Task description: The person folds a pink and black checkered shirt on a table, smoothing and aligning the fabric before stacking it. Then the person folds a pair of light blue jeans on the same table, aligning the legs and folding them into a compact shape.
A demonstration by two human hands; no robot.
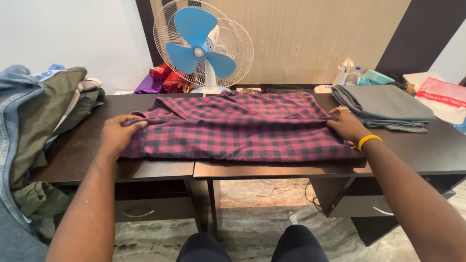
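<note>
A maroon and dark checked shirt lies spread flat and partly folded across a dark wooden desk. My left hand pinches the fabric at the shirt's left end. At the right end, my right hand grips the cloth; a yellow band sits on that wrist. Both hands hold the shirt down on the desk top.
A heap of clothes, denim and olive, fills the left side. A folded grey garment lies at the right. A white and blue table fan stands behind the shirt. Shiny wrapped packets and a red and white bag sit at the back.
</note>
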